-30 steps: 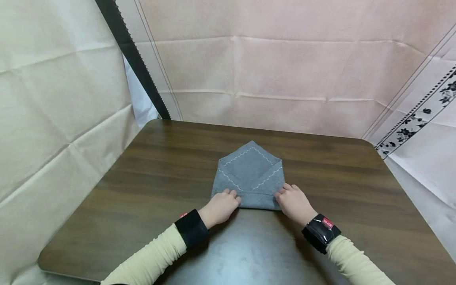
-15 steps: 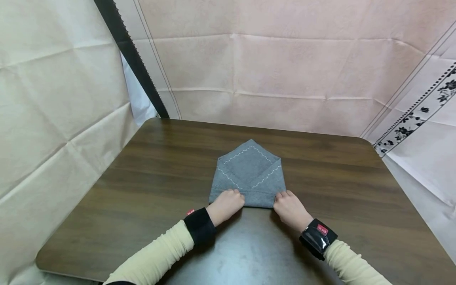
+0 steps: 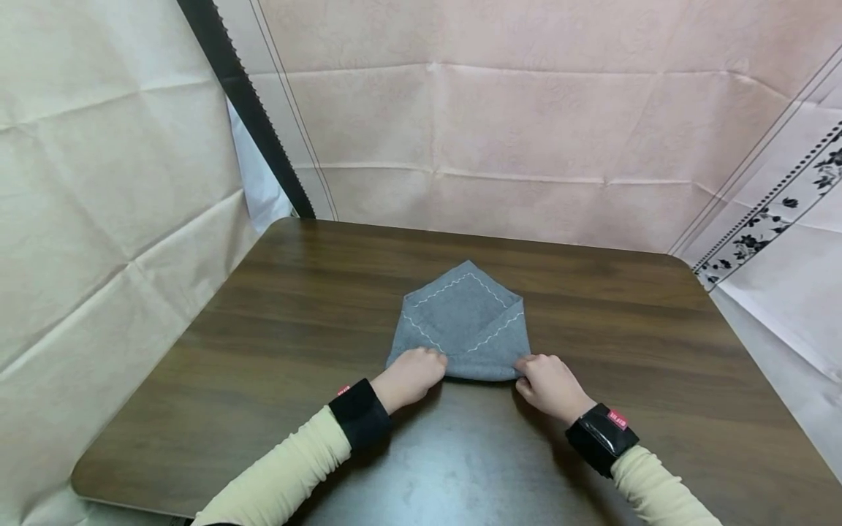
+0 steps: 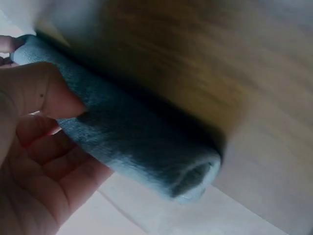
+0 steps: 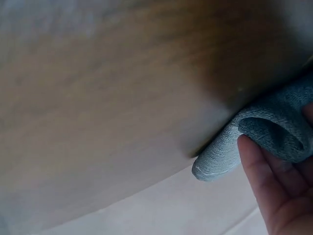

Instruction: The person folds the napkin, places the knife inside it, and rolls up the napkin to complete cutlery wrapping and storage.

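Note:
A grey-blue towel (image 3: 463, 321) with wavy white stitching lies folded into a pentagon on the table, its point facing away. Its near edge forms a thick roll, whose open end shows in the left wrist view as a rolled towel (image 4: 142, 132). My left hand (image 3: 413, 376) holds the left part of this roll, thumb on one side and fingers on the other. At the right end, my right hand (image 3: 551, 386) grips the near corner. In the right wrist view, the fingers of the right hand (image 5: 281, 188) curl round the coiled end of the towel (image 5: 274, 129).
A dark brown wooden table (image 3: 316, 292) with rounded corners lies under both hands. Pale creased sheets (image 3: 526, 131) hang behind it and at the sides. The right-hand sheet carries a black floral strip (image 3: 756, 234).
My right hand has shifted outward to the towel's right near corner. My left hand went slightly right, then back left. The near edge now looks rounder and more rolled.

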Demonstrator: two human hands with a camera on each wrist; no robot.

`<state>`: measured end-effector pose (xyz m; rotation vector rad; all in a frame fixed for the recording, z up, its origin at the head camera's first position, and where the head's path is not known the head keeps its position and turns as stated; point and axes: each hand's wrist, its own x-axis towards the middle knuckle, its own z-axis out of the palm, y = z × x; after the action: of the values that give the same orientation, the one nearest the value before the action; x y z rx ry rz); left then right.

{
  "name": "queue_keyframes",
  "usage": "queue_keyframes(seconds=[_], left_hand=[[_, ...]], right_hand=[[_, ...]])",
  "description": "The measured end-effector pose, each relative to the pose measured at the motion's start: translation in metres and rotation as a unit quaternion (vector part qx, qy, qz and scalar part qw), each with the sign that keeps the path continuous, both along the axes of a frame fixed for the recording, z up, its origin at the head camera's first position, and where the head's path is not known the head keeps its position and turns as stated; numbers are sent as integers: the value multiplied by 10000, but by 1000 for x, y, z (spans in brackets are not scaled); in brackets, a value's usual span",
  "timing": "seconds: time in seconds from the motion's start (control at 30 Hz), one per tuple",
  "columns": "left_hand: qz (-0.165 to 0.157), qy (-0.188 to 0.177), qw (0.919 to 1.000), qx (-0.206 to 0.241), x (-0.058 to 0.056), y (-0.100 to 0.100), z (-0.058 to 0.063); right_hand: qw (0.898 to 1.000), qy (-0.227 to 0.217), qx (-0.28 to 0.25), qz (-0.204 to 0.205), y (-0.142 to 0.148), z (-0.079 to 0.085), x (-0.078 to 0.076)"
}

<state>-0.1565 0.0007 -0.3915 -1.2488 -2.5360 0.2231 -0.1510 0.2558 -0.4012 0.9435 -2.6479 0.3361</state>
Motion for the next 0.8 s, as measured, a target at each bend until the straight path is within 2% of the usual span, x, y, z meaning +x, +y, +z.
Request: queue_keyframes(seconds=[0.1,0.2,0.27,0.33,0.47,0.53,0.67,0.8], left_hand=[[88,-299,9994,178,-1,-5,4],[152,-597,9980,140,-3,-10,8],[210,-993,9948,97,-5,-13,11],[267,-1558,9874,122,-7,-17,14],[246,-2521,9664,432,-12,-24,20],[159,-2698,9610,585,-14,-27,22],[20,-2776,9559,963,-23,-36,20],[154,-2850,9497,1289,-32,-44,16]], right_hand=[[9996,-229,-162,-4,3,2,-1],[9978,-596,-291,15,5,4,-2],[9956,-850,-384,-6,7,7,-1],[9931,-1079,-470,-2,9,8,-1],[9869,-1453,-701,-29,14,10,-2],[9840,-1580,-818,-53,15,10,-3],[9764,-1894,-1036,-94,16,11,-6],[9717,-2045,-1154,-273,17,12,-7]])
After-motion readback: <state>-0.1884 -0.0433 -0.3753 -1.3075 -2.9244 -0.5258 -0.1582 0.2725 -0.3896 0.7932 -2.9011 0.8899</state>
